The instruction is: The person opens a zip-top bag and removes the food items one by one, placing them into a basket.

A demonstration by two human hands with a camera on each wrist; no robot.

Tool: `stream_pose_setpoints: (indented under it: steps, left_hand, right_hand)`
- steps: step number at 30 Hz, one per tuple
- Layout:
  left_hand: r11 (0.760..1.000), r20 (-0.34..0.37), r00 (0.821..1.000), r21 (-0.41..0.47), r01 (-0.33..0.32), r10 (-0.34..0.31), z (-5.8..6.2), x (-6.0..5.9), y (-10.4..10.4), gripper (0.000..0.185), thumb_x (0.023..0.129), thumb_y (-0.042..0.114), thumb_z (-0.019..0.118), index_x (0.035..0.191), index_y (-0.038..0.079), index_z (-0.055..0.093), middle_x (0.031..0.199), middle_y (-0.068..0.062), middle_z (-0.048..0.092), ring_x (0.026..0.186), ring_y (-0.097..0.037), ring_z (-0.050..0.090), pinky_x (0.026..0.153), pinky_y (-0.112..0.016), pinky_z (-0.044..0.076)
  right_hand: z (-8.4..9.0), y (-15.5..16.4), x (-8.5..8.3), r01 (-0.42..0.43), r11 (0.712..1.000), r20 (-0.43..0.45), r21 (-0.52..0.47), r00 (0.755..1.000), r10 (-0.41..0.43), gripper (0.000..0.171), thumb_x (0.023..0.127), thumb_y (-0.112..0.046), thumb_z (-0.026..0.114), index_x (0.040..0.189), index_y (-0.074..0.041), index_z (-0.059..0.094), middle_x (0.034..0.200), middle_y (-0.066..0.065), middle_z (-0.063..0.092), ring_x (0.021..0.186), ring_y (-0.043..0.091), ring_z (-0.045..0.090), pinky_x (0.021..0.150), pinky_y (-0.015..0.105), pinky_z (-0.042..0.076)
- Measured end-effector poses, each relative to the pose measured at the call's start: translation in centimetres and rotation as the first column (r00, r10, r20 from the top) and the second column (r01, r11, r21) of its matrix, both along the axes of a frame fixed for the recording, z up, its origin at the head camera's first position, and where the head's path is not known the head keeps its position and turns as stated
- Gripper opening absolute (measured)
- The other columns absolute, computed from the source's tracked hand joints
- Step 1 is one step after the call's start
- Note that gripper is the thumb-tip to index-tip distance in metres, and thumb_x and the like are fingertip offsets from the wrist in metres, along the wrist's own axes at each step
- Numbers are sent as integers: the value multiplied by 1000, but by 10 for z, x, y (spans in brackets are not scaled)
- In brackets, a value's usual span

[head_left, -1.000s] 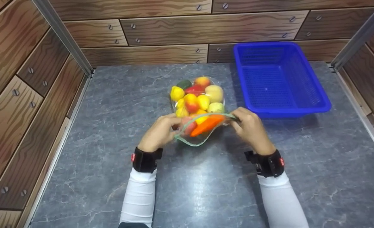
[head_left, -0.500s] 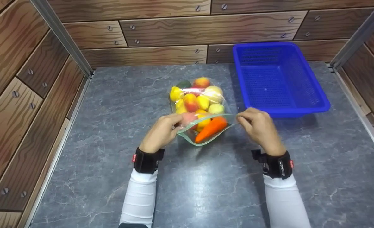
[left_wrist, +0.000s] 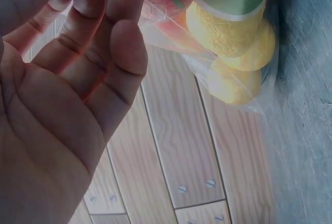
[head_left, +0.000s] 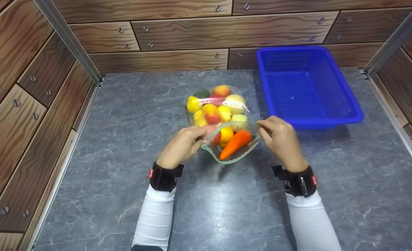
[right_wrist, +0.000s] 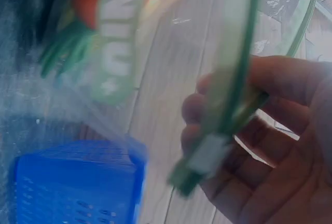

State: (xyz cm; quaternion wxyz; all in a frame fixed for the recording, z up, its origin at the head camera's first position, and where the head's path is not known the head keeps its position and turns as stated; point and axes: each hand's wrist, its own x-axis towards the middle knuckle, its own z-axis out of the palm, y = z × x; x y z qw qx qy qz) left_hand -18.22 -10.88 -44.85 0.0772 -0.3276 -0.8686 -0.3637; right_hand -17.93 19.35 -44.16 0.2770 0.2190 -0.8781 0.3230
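Observation:
A clear zip bag (head_left: 228,161) with a pale green rim lies on the table, full of toy-like fruit and vegetables. An orange carrot (head_left: 237,143) lies slanted just inside its gaping mouth, beside an orange-yellow fruit (head_left: 226,136). My left hand (head_left: 180,148) pinches the left end of the bag's mouth. At the opposite end, my right hand (head_left: 281,141) pinches the rim between thumb and fingers. In the right wrist view the green zip strip (right_wrist: 233,89) crosses that hand, with a whitish piece near its end. Yellow lemons (left_wrist: 233,81) show through the plastic in the left wrist view.
A blue plastic basket (head_left: 310,121) stands behind and to the right of the bag, with nothing seen in it. Wood-patterned walls (head_left: 178,33) enclose the grey marbled table (head_left: 122,139) at the back and both sides.
The bag's mouth has widened and the carrot shows more fully. The right hand went right, then slightly back left; the left hand has shifted a little right.

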Motion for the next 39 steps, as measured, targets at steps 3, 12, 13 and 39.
stream_pose_setpoints:
  steps: [3,12,13,39]
  left_hand:
    - [1000,17,1000,0,1,-1,1,0,1,13,96,0,69,98,12,70,94,-2,68,83,-16,60,74,-28,53]
    - [1000,-20,1000,12,-18,19,-1,-1,3,14,94,-2,70,91,10,65,87,-2,62,78,-17,56,70,-28,49]
    - [1000,-21,1000,19,-21,21,-1,-1,4,15,95,-2,69,88,10,63,83,-2,58,76,-18,53,68,-28,46]
    - [988,-58,988,73,-138,142,-33,-17,19,4,104,2,57,100,5,56,95,-12,55,86,-26,59,74,-37,53]
  right_hand:
    - [4,-1,3,-28,1000,-27,-4,999,28,19,79,11,77,97,6,77,86,16,70,74,28,65,68,40,57]
    - [12,-4,8,-187,980,-141,-63,974,177,20,76,17,77,86,1,73,81,10,67,70,19,62,69,10,49]
    - [13,-4,9,-213,974,-141,-72,969,201,20,76,18,77,85,1,73,81,9,68,69,19,62,69,10,49]
    - [-22,-9,-15,-223,974,170,49,962,212,46,78,10,83,122,3,72,119,22,71,113,41,68,101,50,55]
